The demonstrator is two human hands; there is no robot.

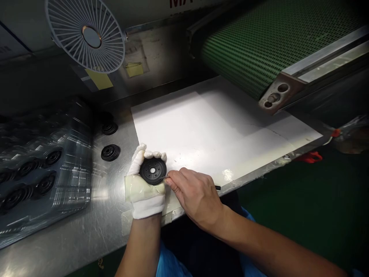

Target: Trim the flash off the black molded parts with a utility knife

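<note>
My left hand [145, 186], in a white glove, holds a round black part [153, 171] with its fingers curled round the rim. The part has a small bright hole in its centre and faces up. My bare right hand [194, 192] is closed in a pinch on a thin metal tool [165, 177], whose tip touches the lower right rim of the part. Most of the tool is hidden in my fingers. Left of my gloved hand, a ribbed black part [110, 152] lies on the metal table [106, 215], and another ribbed part [109, 128] sits behind it.
Clear plastic trays [72, 154] with several black parts stand at the left. A white sheet [178, 123] covers the middle of the table. A green conveyor belt [245, 50] overhangs the back right. A white fan [91, 36] stands at the upper left.
</note>
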